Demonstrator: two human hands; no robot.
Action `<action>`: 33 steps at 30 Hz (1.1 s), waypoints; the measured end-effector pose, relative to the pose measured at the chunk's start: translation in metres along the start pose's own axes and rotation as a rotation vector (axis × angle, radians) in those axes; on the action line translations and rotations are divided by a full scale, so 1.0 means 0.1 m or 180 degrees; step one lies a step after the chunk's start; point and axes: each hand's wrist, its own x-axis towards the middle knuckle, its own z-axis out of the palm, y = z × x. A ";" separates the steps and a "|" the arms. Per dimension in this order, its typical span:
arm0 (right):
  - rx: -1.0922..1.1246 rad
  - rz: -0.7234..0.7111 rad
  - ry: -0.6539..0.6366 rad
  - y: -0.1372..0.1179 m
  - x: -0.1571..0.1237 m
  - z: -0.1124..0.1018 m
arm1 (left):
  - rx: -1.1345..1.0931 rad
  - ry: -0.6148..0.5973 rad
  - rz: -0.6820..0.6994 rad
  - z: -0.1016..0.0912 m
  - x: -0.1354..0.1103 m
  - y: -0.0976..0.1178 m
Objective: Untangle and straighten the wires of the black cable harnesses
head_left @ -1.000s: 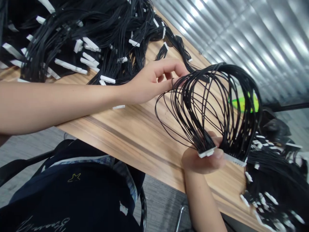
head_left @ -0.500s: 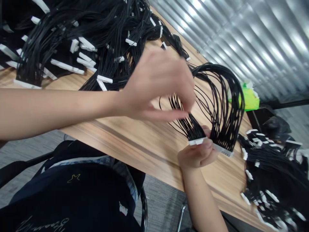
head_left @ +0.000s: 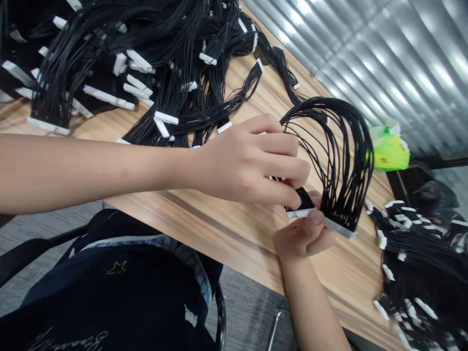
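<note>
Pinching the ends of a black wire harness (head_left: 363,146) between thumb and fingers, the right hand (head_left: 305,236) holds it just above the tabletop (head_left: 226,219). The harness has 2 white connectors in view: the near connector (head_left: 300,213) lies at the thumb, and the far connector (head_left: 340,228) sticks out past the fingers on the other side. Between these 2 ends the wires rise and bend over in a tall, loose arch.

The left hand (head_left: 252,163) reaches across with its back up and its fingers bent, the fingertips at the wires right beside the near connector. Its own fingers hide the contact, so I cannot tell whether it grips the wires or only touches them.

Beyond the left forearm, a large pile of harnesses (head_left: 183,68) spreads over the tabletop, black wires tangled together and white connectors pointing in many directions. On the other side, past the right hand, lies a second heap of harnesses (head_left: 420,273), also black with white ends. A bright green bag (head_left: 389,153) sits near the back edge, just beyond the arch. Behind it stands a shiny corrugated sheet (head_left: 365,48). Below the tabletop are dark clothing (head_left: 109,302) with a yellow star outline, and a grey floor (head_left: 248,302).
</note>
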 end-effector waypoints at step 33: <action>-0.0341 0.0450 -0.0867 0.00 0.07 -0.12 | 0.0316 -0.0819 0.0572 -0.05 0.02 -0.17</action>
